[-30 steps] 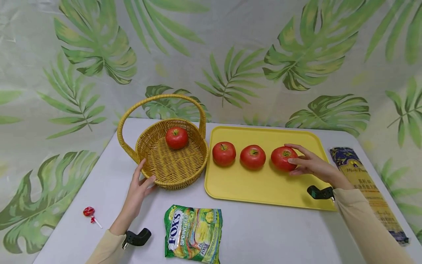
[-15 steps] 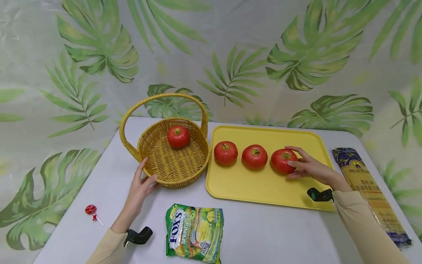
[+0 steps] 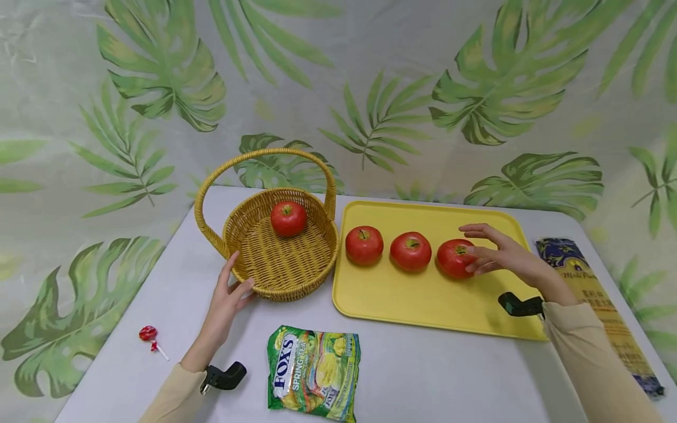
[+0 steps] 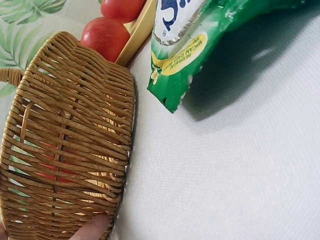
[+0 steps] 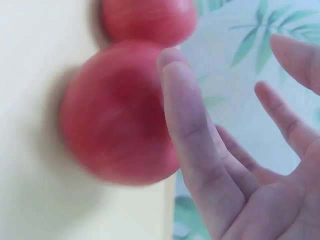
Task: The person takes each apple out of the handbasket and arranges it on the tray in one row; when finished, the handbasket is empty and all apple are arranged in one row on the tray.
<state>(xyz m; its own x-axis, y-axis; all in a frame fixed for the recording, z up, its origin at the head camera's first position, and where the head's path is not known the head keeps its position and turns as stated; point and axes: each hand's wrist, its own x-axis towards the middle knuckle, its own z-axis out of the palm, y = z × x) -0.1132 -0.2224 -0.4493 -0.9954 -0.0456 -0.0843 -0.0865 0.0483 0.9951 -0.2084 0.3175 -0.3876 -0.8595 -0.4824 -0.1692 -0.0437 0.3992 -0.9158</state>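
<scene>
A red apple [image 3: 288, 219] lies toward the back of the round wicker basket [image 3: 285, 292]. My left hand [image 3: 224, 305] touches the basket's front-left side with extended fingers; in the left wrist view the thumb [image 4: 95, 227] lies against the weave. On the yellow tray [image 3: 391, 299] a left apple [image 3: 364, 245], a middle apple [image 3: 411, 251] and a right apple [image 3: 453, 259] form a row. My right hand [image 3: 508, 258] hovers just right of the right apple, fingers spread and holding nothing. In the right wrist view its fingers overlap the edge of that apple [image 5: 120, 115]; contact cannot be told.
A green candy bag [image 3: 314, 373] lies in front of the basket, and a red lollipop [image 3: 148, 334] at the left. Right of the tray stretches a long blue-and-gold package [image 3: 597, 305], partly behind the right forearm. The basket's tall handle [image 3: 275, 151] arches over it.
My right hand has loosened from the right apple and drawn back a little to the right. That apple sits slightly closer to the middle one. The left hand stays at the basket.
</scene>
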